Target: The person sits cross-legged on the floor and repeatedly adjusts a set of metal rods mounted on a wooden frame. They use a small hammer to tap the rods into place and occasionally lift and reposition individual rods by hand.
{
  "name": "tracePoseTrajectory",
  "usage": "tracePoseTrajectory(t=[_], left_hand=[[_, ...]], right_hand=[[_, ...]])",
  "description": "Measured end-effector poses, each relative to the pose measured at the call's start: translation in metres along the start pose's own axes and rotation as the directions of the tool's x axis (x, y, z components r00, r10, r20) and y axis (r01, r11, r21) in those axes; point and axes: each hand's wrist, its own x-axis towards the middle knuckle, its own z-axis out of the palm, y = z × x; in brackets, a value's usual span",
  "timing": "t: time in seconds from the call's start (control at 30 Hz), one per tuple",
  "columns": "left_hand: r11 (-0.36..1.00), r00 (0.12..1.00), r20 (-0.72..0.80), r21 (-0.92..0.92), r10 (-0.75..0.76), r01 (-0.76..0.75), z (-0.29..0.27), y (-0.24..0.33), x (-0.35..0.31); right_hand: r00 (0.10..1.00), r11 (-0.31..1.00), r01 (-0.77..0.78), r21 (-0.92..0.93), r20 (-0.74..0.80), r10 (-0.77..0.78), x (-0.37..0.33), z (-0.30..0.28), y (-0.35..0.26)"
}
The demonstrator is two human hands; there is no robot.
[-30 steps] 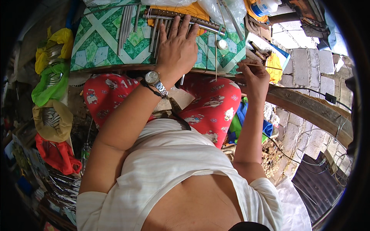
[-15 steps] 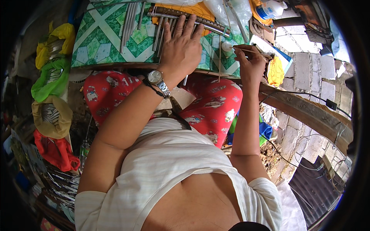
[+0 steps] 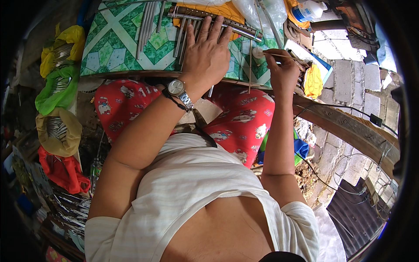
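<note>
My left hand (image 3: 206,56) lies palm down with its fingers spread over several thin metal tubes (image 3: 179,41), beside a longer tube lying crosswise (image 3: 244,34). Behind that tube is a brown strip with a row of holes (image 3: 192,12). In my right hand (image 3: 286,72), thumb and fingers pinch a thin wooden stick (image 3: 278,55). The stick's far end is at a small round white container (image 3: 258,53), and whether it touches the contents is too small to tell. A second thin stick (image 3: 250,70) lies upright in view between my hands, reaching past the table edge.
The table has a green patterned cover (image 3: 109,43), with more long metal tubes (image 3: 146,32) on the left. Clear plastic (image 3: 244,11), a white bottle (image 3: 307,11) and a yellow cloth (image 3: 313,81) lie around it. Yellow, green (image 3: 56,89), tan and red bags stand at left. A cable (image 3: 353,107) crosses a wooden beam.
Both hands keep nearly the same places. The things on the table shift very slightly right in view, and my right hand's stick stays at the white container.
</note>
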Motion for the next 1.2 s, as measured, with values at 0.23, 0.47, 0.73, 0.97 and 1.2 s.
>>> tracePoseTrajectory(t=[0.23, 0.47, 0.73, 0.97, 1.2], left_hand=[[1.0, 1.0, 0.007, 0.03, 0.0, 0.0, -0.001, 0.001, 0.0], [1.0, 1.0, 0.011, 0.011, -0.004, 0.004, -0.001, 0.001, 0.0], [1.0, 1.0, 0.009, -0.003, -0.007, 0.007, -0.002, 0.001, 0.001], [1.0, 1.0, 0.02, 0.015, -0.005, 0.004, -0.005, 0.001, 0.001], [1.0, 0.999, 0.037, -0.002, -0.002, 0.002, -0.008, 0.001, 0.001]], right_hand=[[1.0, 0.986, -0.015, 0.169, -0.012, 0.017, 0.001, -0.003, 0.001], [0.933, 0.496, -0.329, 0.803, 0.194, 0.304, 0.002, -0.014, -0.008], [0.958, 0.488, -0.272, 0.829, 0.183, 0.223, 0.016, 0.012, -0.031], [0.999, 0.737, -0.044, 0.674, 0.041, 0.023, 0.042, 0.059, -0.048], [1.0, 0.835, -0.021, 0.549, 0.015, 0.015, 0.053, 0.071, -0.042]])
